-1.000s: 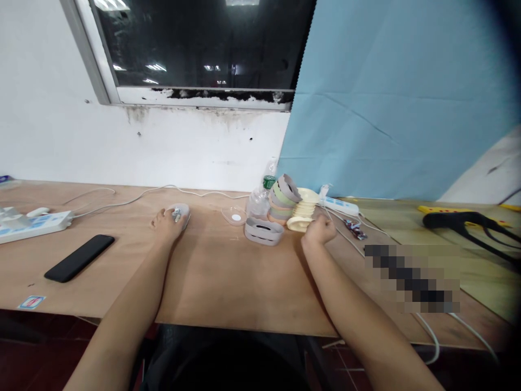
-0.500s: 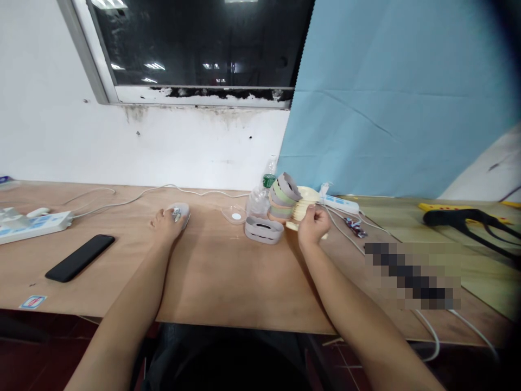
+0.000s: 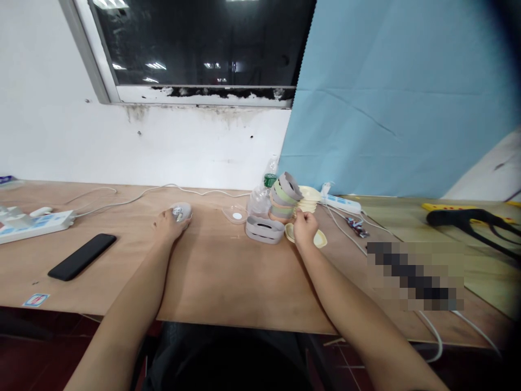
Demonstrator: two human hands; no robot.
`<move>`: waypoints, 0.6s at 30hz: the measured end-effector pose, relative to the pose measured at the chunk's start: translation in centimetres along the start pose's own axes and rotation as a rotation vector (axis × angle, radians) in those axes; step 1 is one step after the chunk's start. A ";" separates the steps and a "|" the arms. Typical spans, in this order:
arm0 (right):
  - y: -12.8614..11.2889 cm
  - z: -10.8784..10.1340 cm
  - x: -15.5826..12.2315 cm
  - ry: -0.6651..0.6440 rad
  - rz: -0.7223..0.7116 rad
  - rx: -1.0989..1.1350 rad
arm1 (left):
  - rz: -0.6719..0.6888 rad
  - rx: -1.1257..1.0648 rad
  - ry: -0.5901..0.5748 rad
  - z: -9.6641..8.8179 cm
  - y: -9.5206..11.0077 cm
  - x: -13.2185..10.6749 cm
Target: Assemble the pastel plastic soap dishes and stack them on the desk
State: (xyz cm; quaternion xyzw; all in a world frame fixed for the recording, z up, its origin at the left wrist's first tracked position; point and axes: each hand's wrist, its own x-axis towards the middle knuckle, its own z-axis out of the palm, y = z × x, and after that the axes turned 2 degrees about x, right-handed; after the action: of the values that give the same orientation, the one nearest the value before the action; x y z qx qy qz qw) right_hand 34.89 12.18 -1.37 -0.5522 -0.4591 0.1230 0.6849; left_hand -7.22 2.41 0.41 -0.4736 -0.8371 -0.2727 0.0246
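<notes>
My left hand point(image 3: 166, 225) is closed around the side of a small light-grey oval dish point(image 3: 186, 208) on the table, which has shiny silvery bits in it. My right hand point(image 3: 305, 225) is closed in a pinch over a pale yellow dish point(image 3: 321, 239); anything between its fingertips is too small to make out. Behind that hand rises a stack of pale yellow dishes point(image 3: 310, 194). To its left, grey, green and peach oval rings point(image 3: 287, 190) form a leaning stack, and a grey oval ring point(image 3: 264, 230) sits in front.
A clear bottle point(image 3: 258, 201) and a clear plastic lid point(image 3: 235, 215) stand near the rings. Left lie a black phone point(image 3: 82, 257) and a white power strip point(image 3: 38, 225). Another power strip point(image 3: 342, 204), small wrapped packets point(image 3: 356, 227) and cables lie right, beyond which is a black-handled object point(image 3: 468, 220).
My right hand has shifted a little left, uncovering more of the pale yellow dishes behind and beneath it. My left hand stays on the grey oval dish.
</notes>
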 end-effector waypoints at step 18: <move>-2.0 -2.0 0.6 -0.049 -0.298 -0.183 | 0.409 -0.384 0.181 -0.1 4.1 -3.0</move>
State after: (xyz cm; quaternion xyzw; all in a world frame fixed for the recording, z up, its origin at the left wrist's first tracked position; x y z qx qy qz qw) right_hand 36.08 10.58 0.72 -0.5350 -0.5617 -0.0088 0.6310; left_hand -2.26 1.68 1.43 -0.6021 -0.6519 -0.4565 0.0638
